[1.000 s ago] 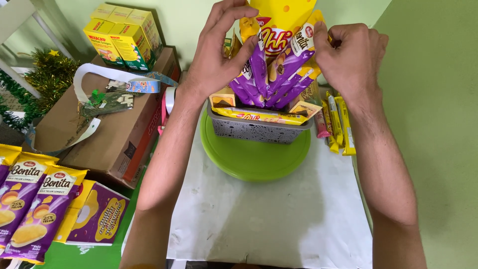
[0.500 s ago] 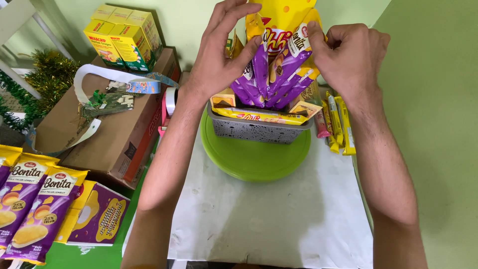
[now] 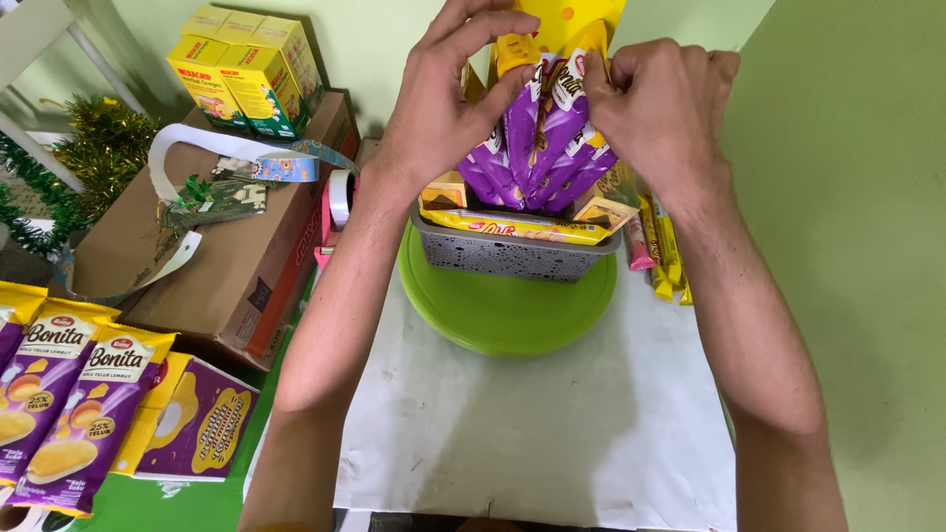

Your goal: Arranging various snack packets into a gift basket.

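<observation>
Both hands up at top centre. Left hand (image 3: 439, 108) and right hand (image 3: 655, 108) pinch the tops of upright purple foil snack packets (image 3: 537, 148), fingers curled, one hand each side. Packets fan out of a grey perforated plastic basket (image 3: 512, 258), which sits on a round lime-green plastic plate (image 3: 507, 315) over white paper sheet (image 3: 532, 424). Brown cardboard box (image 3: 217, 246) to the left.
</observation>
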